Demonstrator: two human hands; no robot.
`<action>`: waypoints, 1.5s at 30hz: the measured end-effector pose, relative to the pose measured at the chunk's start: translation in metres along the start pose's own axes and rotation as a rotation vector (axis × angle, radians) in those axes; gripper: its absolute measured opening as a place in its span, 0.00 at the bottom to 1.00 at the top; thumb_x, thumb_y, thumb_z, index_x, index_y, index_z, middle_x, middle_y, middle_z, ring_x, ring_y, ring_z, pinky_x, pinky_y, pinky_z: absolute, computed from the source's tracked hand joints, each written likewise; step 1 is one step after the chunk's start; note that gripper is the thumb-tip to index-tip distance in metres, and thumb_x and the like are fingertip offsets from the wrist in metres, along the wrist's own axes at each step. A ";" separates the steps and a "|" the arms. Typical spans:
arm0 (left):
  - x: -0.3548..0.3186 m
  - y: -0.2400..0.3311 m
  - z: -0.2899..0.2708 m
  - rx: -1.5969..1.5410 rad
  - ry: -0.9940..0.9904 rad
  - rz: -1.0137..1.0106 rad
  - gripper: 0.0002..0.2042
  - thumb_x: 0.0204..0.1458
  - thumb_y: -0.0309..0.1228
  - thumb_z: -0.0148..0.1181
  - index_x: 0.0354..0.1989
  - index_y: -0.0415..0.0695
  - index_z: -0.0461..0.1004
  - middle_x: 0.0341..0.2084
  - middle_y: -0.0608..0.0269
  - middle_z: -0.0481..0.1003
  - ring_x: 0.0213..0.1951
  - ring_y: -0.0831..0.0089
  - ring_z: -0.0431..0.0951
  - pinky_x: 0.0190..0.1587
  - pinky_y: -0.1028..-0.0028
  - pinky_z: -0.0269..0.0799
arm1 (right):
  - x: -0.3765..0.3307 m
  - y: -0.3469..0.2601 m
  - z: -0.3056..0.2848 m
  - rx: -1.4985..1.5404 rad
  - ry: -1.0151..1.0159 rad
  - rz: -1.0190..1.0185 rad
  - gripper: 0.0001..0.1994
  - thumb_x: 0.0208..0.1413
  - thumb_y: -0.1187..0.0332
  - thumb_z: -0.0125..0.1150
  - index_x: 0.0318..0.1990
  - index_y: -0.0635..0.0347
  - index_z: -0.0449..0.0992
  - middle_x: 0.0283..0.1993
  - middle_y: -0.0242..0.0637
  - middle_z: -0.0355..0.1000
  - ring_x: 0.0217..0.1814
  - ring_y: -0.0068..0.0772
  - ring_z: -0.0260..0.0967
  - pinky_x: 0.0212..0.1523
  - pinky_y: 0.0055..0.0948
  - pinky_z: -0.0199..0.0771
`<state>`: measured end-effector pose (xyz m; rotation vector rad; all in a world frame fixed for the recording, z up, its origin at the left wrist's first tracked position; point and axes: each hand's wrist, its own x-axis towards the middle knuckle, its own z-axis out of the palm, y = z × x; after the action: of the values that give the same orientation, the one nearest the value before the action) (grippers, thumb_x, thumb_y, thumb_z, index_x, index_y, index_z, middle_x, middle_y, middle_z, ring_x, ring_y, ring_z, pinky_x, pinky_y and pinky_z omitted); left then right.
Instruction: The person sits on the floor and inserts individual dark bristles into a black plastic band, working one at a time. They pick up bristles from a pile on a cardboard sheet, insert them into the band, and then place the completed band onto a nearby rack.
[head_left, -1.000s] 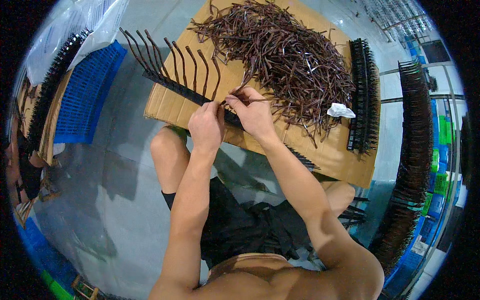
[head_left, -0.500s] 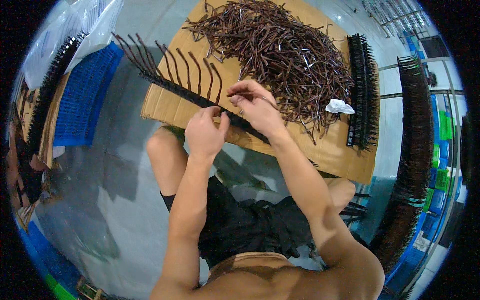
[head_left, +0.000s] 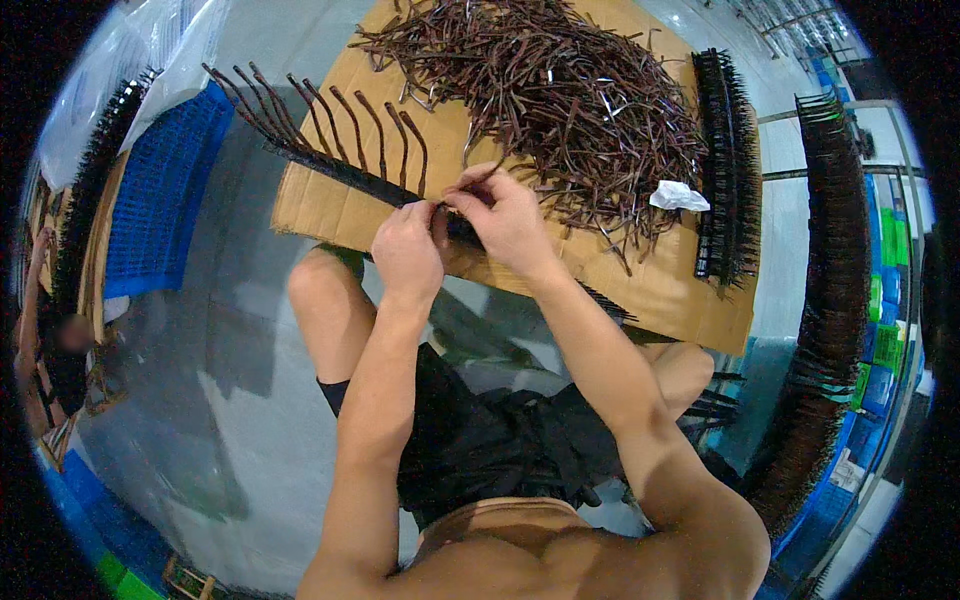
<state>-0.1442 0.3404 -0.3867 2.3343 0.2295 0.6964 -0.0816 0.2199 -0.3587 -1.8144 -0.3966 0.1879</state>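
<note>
A long black strip [head_left: 345,174] lies slantwise along the near edge of the cardboard. Several dark brown bent sticks [head_left: 381,135] stand up from its left part in a row. My left hand [head_left: 408,250] is closed on the black strip, just right of the last standing stick. Beside it, fingertips almost meeting, my right hand [head_left: 508,225] pinches a brown stick [head_left: 482,177]; whether it holds more than one is hard to make out. The fingers hide where the stick and strip meet.
A large heap of loose brown sticks [head_left: 570,90] covers the far part of the cardboard [head_left: 325,215]. White crumpled paper [head_left: 678,196] and black bristly strips [head_left: 724,170] lie at right. Further right hangs a long dark fringed row [head_left: 832,240]. A blue crate [head_left: 165,190] stands at left.
My right hand has moved left and down to the strip, bringing the brown stick beside my left hand. My left hand stays on the strip. The view has shifted slightly.
</note>
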 end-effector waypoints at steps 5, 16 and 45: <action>-0.007 -0.010 0.005 0.027 -0.097 -0.070 0.04 0.48 0.29 0.59 0.30 0.44 0.74 0.26 0.57 0.76 0.32 0.54 0.76 0.34 0.61 0.71 | 0.003 -0.022 0.004 -0.480 -0.086 -0.239 0.08 0.52 0.67 0.62 0.34 0.63 0.76 0.33 0.45 0.75 0.33 0.45 0.75 0.34 0.33 0.74; 0.003 0.005 -0.012 0.199 -0.136 -0.239 0.07 0.52 0.32 0.58 0.26 0.44 0.76 0.23 0.56 0.76 0.29 0.55 0.77 0.32 0.61 0.71 | 0.022 -0.012 -0.022 -0.288 -0.217 -0.107 0.10 0.54 0.65 0.57 0.39 0.59 0.76 0.36 0.46 0.76 0.40 0.52 0.73 0.41 0.43 0.74; 0.002 0.001 -0.007 0.059 -0.066 -0.058 0.08 0.51 0.33 0.62 0.29 0.41 0.76 0.26 0.53 0.76 0.29 0.52 0.76 0.32 0.63 0.71 | 0.025 -0.006 -0.048 0.189 -0.276 0.817 0.12 0.52 0.62 0.64 0.29 0.63 0.74 0.25 0.36 0.74 0.21 0.22 0.69 0.19 0.22 0.65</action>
<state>-0.1464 0.3442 -0.3812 2.3926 0.2906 0.5902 -0.0435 0.1870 -0.3371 -1.6743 0.1943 1.0113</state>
